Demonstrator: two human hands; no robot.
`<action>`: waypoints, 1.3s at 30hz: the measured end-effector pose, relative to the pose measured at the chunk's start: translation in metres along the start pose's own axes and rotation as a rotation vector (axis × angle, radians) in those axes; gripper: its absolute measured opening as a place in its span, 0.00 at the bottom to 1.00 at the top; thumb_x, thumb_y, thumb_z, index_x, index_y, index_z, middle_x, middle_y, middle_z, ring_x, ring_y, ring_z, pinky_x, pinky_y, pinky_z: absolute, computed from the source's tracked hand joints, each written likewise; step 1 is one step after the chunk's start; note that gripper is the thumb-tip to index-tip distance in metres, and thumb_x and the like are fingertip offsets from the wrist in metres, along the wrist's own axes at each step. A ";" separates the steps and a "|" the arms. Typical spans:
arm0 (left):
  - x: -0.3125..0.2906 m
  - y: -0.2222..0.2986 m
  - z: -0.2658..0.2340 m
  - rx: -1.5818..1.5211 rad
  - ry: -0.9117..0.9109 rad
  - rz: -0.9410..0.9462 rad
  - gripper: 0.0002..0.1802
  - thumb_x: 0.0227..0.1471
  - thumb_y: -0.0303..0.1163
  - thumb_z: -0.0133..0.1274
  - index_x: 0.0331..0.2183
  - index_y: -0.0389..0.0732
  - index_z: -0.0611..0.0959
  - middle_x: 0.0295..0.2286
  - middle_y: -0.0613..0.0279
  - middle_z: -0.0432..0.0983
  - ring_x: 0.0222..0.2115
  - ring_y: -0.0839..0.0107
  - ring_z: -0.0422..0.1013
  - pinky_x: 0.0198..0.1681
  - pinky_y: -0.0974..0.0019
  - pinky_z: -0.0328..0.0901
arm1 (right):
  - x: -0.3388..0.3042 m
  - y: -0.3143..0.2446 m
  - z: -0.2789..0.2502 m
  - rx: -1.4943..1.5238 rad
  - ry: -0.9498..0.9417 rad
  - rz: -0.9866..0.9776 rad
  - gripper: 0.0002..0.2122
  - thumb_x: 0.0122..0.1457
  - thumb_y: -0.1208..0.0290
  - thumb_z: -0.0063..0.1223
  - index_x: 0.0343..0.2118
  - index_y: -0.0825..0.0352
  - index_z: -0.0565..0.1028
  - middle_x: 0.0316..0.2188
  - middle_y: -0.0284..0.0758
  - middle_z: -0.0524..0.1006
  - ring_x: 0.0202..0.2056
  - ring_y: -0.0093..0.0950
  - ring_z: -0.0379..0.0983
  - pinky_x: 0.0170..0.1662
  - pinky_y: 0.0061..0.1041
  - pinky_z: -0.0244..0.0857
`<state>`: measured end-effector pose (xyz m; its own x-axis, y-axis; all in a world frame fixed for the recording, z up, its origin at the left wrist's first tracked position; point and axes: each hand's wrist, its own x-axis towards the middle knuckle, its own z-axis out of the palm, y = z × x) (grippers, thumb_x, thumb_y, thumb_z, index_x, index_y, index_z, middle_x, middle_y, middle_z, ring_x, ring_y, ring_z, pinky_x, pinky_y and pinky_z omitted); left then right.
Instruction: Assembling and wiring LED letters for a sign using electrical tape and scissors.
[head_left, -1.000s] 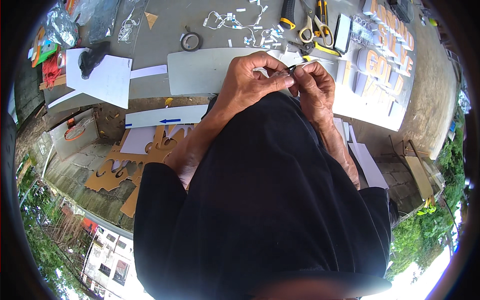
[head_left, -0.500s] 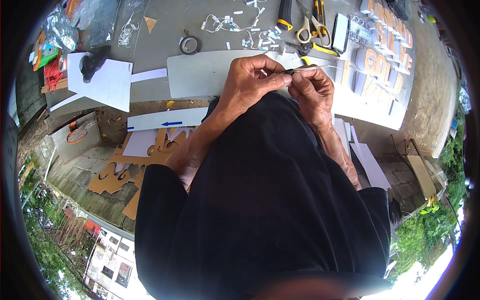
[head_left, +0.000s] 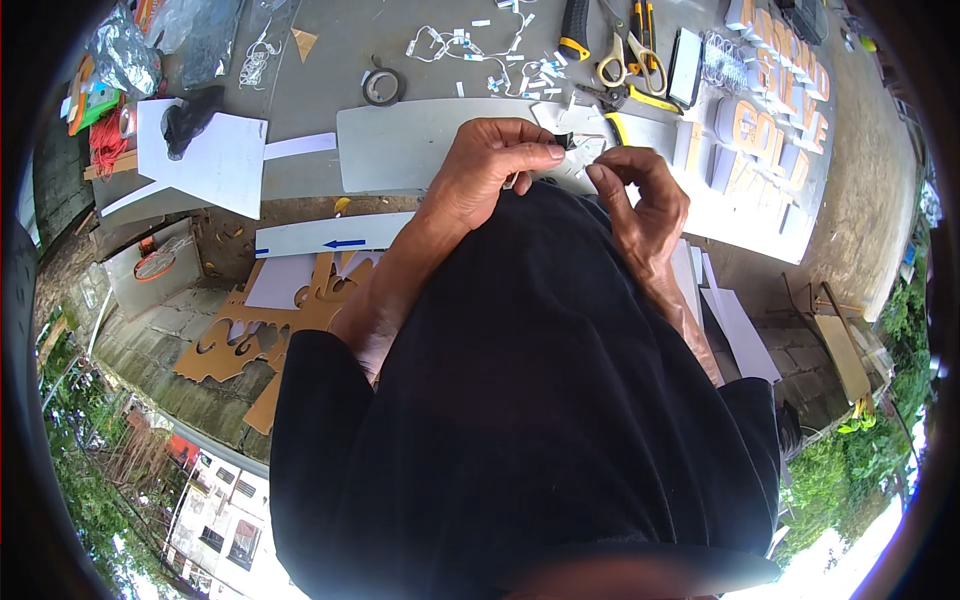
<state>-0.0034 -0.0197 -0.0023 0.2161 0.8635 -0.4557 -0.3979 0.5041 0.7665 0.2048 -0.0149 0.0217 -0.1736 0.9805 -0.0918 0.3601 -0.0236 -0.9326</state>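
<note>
My left hand (head_left: 485, 168) pinches a small black strip (head_left: 567, 140), which looks like a bit of tape, between thumb and forefinger. A thin pale wire (head_left: 590, 137) shows just beyond it. Close by on the right, my right hand (head_left: 645, 195) has its thumb and forefinger tips brought together; whatever lies between them is too small to make out. Both hands are above the near edge of a grey table, by a pale flat panel (head_left: 390, 150). A roll of dark tape (head_left: 382, 87) rests beyond the left hand.
Scissors (head_left: 630, 65), yellow-handled pliers (head_left: 645, 98) and a cutter (head_left: 643, 25) lie beyond my hands. White wired LED modules (head_left: 520, 75) are scattered at the back. Raised block letters (head_left: 765, 130) stand on the right; a white cut sheet (head_left: 235, 165) lies left. Brown cut-out boards (head_left: 230, 345) are below.
My hands have drawn apart: the right has moved right and slightly down, away from the left. The black strip now shows clearly at the left fingertips.
</note>
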 end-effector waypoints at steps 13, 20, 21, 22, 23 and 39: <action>-0.007 0.004 -0.008 -0.239 -0.195 -0.259 0.07 0.55 0.26 0.59 0.36 0.35 0.83 0.27 0.66 0.75 0.28 0.78 0.69 0.22 0.74 0.60 | 0.024 -0.003 -0.016 -0.504 -0.102 -0.971 0.20 0.40 0.77 0.66 0.41 0.62 0.79 0.38 0.30 0.79 0.42 0.32 0.75 0.45 0.33 0.68; -0.006 0.002 -0.009 -0.248 -0.200 -0.263 0.08 0.56 0.27 0.59 0.37 0.35 0.83 0.28 0.65 0.75 0.29 0.77 0.69 0.23 0.73 0.60 | 0.024 0.003 -0.014 -0.499 -0.138 -0.947 0.21 0.39 0.79 0.67 0.42 0.63 0.79 0.38 0.31 0.78 0.42 0.32 0.75 0.44 0.32 0.70; -0.006 0.003 -0.009 -0.248 -0.200 -0.264 0.08 0.56 0.27 0.59 0.37 0.35 0.83 0.28 0.65 0.75 0.29 0.77 0.69 0.23 0.73 0.60 | 0.024 0.004 -0.012 -0.473 -0.119 -0.925 0.22 0.39 0.80 0.67 0.42 0.63 0.79 0.38 0.31 0.79 0.42 0.32 0.75 0.43 0.31 0.71; -0.007 0.003 -0.008 -0.274 -0.183 -0.259 0.08 0.56 0.28 0.59 0.37 0.35 0.83 0.28 0.65 0.75 0.29 0.77 0.69 0.23 0.73 0.59 | 0.023 0.005 -0.012 -0.447 -0.101 -0.902 0.22 0.39 0.82 0.68 0.42 0.63 0.79 0.38 0.31 0.79 0.41 0.32 0.75 0.43 0.31 0.71; -0.007 0.004 -0.008 -0.299 -0.166 -0.255 0.08 0.57 0.29 0.59 0.38 0.35 0.83 0.29 0.65 0.75 0.30 0.77 0.69 0.23 0.73 0.59 | 0.023 0.004 -0.011 -0.446 -0.101 -0.902 0.22 0.39 0.82 0.68 0.42 0.63 0.79 0.38 0.31 0.79 0.41 0.32 0.75 0.43 0.31 0.71; -0.010 -0.002 0.008 -0.130 0.026 -0.129 0.11 0.58 0.34 0.60 0.34 0.34 0.85 0.26 0.67 0.76 0.23 0.82 0.67 0.23 0.74 0.62 | 0.030 0.007 -0.004 -0.402 -0.099 -0.853 0.18 0.41 0.85 0.69 0.38 0.66 0.81 0.33 0.32 0.79 0.38 0.33 0.75 0.39 0.30 0.72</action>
<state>0.0020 -0.0293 0.0044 0.2506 0.7903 -0.5592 -0.4809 0.6029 0.6366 0.2058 0.0156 0.0140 -0.5945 0.6145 0.5186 0.3614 0.7804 -0.5103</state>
